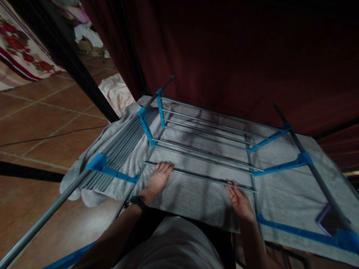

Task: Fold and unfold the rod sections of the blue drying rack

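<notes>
A thin grey metal rod lies crosswise between the two sides of a rack frame of grey tubes and blue plastic brackets. My left hand, with a dark band at its wrist, is closed over the rod near its left end. Toward the other end, my right hand grips the rod between thumb and fingers. Beyond it, several similar rods span the frame between the blue brackets. The rod's ends are close to the frame's lower side tubes; I cannot tell whether they are fitted there.
Several loose rods lie side by side at the left on a grey blanket. A phone-like dark object rests at the right, partly behind a tube. Dark red curtains hang behind, and black posts stand at the left.
</notes>
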Demonstrator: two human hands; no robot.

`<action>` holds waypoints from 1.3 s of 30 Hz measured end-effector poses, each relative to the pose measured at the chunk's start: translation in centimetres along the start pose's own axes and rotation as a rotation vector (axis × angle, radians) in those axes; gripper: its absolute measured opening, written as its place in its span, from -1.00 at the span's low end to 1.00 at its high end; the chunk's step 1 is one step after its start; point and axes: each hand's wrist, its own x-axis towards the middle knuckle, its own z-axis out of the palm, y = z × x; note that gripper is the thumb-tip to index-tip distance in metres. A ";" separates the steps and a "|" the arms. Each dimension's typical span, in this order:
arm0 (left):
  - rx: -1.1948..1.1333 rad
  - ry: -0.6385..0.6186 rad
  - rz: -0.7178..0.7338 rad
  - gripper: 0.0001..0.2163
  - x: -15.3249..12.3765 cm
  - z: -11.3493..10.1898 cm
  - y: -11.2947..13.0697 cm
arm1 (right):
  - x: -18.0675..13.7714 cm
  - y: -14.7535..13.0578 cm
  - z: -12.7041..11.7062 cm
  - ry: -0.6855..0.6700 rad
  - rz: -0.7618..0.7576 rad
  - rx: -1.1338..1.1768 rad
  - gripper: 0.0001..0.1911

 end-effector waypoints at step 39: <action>0.041 0.356 0.063 -0.82 0.4 1.2 -2.8 | -1.5 -1.2 3.2 -0.078 0.033 0.283 -0.86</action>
